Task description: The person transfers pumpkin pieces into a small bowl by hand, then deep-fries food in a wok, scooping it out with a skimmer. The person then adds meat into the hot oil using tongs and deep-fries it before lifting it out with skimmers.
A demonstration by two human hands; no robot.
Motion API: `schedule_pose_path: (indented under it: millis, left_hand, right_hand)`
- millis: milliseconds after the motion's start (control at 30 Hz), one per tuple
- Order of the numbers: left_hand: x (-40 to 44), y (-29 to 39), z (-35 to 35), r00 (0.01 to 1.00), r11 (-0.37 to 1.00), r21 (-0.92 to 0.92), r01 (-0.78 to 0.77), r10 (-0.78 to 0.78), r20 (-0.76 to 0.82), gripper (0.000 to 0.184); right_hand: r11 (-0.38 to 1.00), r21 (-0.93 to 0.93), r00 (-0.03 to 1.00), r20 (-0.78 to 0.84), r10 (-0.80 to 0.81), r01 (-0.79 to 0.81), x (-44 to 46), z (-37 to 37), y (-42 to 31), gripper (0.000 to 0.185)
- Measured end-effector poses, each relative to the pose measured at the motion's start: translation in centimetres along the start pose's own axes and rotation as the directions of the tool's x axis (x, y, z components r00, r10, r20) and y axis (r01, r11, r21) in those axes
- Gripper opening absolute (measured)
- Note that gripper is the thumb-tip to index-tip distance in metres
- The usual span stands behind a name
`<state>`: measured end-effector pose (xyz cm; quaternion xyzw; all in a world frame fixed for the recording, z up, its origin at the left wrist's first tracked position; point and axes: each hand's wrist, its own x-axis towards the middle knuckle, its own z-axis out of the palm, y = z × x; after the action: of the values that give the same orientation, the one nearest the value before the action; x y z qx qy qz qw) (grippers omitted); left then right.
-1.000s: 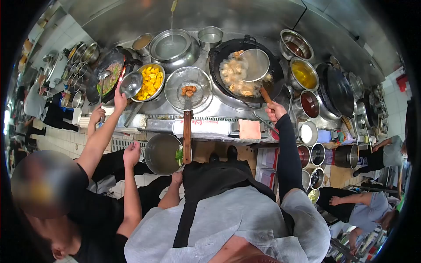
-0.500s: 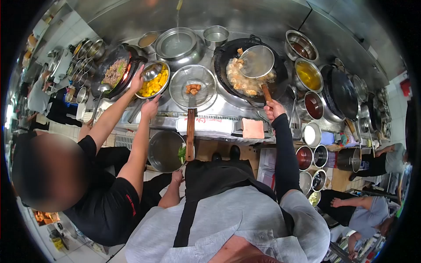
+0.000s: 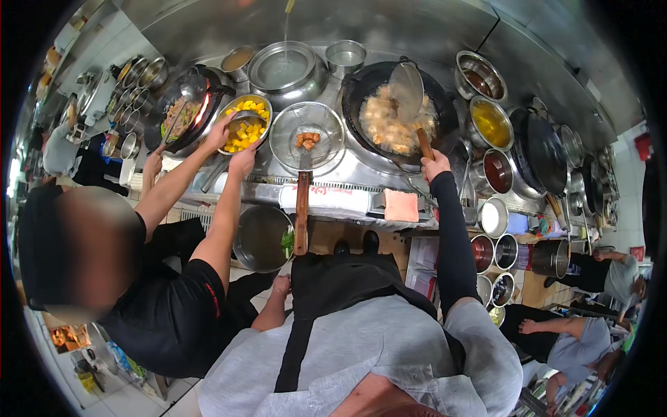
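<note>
Here, in the head view, we look down past an apron at a steel surface (image 3: pixel 352 169), where a dark wok (image 3: pixel 446 104) of bubbling, pale golden pieces (image 3: pixel 394 125) sits ahead and slightly right of the wearer. The right hand (image 3: pixel 435 165), just outside the wok's near edge, is closed around the wooden handle of a round skimmer (image 3: pixel 408 89). We can trace its long axis from that fist away from the body and a little left, to a tilted mesh head above the wok, beyond some of the pieces. The left hand (image 3: pixel 281 283) is low, by the body and beside a deep pot (image 3: pixel 260 240), well apart from the wok; its fingers curl loosely, and we cannot tell whether they hold anything. The right hand is plainly the nearer one. Left of the wok lies a strainer (image 3: pixel 283 132) with browned pieces (image 3: pixel 308 140), its handle pointing back toward the wearer (the bare arms farther left are a co-worker's).
</note>
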<state>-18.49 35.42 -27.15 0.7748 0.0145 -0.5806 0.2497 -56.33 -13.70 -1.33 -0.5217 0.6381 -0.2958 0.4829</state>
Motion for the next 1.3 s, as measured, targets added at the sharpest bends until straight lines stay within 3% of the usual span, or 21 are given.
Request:
schedule_pose_path:
  millis: [100,233,400,533,633,867,1033,1133,1267,1300]
  left_hand:
    - [0.1,1.2,0.4,0.998,0.996,-0.087,-0.033,0.028,-0.06,0.021]
    - [0.8,2.4,0.8,0.995,0.991,-0.115,-0.071,0.061,-0.084,0.024]
    - [3.5,1.4,0.2,0.998,0.994,-0.086,-0.06,0.059,-0.017,0.033]
    - [2.5,1.1,0.9,0.994,0.994,-0.088,-0.066,0.057,-0.092,0.033]
    - [1.7,1.1,0.6,0.999,0.998,-0.058,-0.015,0.012,-0.05,0.024]
    - [2.1,-0.2,0.4,0.993,0.996,-0.081,-0.028,0.018,-0.116,0.027]
    - [2.0,-0.1,0.7,0.992,0.999,-0.035,-0.015,0.011,-0.128,0.027]
    - [2.2,0.3,0.8,0.991,0.998,-0.048,-0.037,0.03,-0.134,0.027]
    - [3.4,0.4,0.7,0.993,0.997,-0.051,-0.066,0.061,-0.097,0.029]
    - [2.9,0.9,0.8,0.992,0.996,-0.037,-0.086,0.082,-0.093,0.029]
  right_hand:
    - [0.997,0.053,0.997,0.05,0.056,-0.059,-1.0,0.9,-1.8,0.02]
    - [0.866,0.392,0.937,0.279,0.21,-0.311,-0.5,1.1,-2.9,0.011]
    - [0.525,0.658,0.825,0.539,0.172,-0.54,1.2,-0.5,-0.1,0.009]
    - [0.223,0.698,0.729,0.675,0.11,-0.681,1.8,-0.8,1.8,0.009]
    - [0.274,0.719,0.757,0.65,0.059,-0.639,1.5,0.5,2.4,0.009]
    - [0.601,0.708,0.885,0.465,-0.001,-0.371,-4.2,2.1,1.1,0.01]
    - [0.599,0.662,0.831,0.556,0.013,-0.452,-7.8,2.6,-0.3,0.016]
    - [0.706,0.564,0.828,0.558,0.056,-0.428,-9.6,3.6,-1.5,0.019]
    - [0.832,0.431,0.858,0.504,0.099,-0.349,-10.1,5.7,-0.3,0.06]
    - [0.917,0.3,0.86,0.503,0.083,-0.264,-9.9,5.7,-0.1,0.061]
